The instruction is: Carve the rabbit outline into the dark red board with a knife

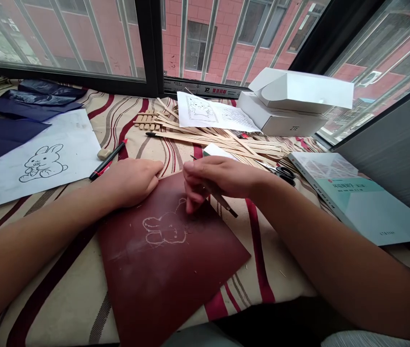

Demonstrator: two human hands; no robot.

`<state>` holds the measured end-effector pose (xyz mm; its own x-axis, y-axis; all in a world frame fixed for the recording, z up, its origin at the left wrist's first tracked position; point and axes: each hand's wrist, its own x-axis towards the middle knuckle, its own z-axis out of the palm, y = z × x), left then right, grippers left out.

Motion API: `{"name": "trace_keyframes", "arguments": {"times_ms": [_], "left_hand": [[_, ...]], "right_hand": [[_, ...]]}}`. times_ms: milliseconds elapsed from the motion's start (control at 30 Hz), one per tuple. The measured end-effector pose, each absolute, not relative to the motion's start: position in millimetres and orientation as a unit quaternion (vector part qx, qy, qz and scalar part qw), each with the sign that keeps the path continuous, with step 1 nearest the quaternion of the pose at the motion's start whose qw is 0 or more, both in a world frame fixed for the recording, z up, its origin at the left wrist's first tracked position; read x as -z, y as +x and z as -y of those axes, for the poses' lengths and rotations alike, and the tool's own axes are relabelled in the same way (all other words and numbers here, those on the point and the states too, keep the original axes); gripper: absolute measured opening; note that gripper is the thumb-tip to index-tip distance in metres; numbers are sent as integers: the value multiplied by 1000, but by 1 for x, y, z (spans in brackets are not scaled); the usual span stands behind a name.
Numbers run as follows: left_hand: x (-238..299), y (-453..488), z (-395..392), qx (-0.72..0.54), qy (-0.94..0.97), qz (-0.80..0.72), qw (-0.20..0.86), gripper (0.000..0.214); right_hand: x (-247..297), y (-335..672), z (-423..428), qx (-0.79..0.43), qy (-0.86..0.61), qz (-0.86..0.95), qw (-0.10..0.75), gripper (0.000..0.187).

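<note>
Hands (pixel 128 183) rest on a dark red sheet (pixel 161 284).

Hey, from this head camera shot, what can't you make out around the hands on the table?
In the head view:
The tip of the slim tool: hidden by the fingers of the right hand.
Part of the rabbit outline on the dark red board: covered by that hand.
The scissors: partly hidden behind the right wrist.
The wording on the green book: too small and blurred to read.

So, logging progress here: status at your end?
Left hand resting on red board; right hand gripping pointed tool over scratched rabbit outline; wooden strips beyond, not blocking.
</note>
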<state>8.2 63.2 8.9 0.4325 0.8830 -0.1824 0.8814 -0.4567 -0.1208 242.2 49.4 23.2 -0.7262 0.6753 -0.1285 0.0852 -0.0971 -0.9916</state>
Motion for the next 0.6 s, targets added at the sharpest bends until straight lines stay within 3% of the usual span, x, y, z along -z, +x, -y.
{"name": "trace_keyframes", "arguments": {"times_ms": [167, 600], "left_hand": [[-10, 9, -62, -106, -843, 527, -16, 20], [-11, 7, -61, -108, -843, 527, -7, 21]], "right_hand": [[-21, 236, -50, -564, -340, 629, 414, 56], [-22, 229, -43, -545, -307, 592, 508, 59]]}}
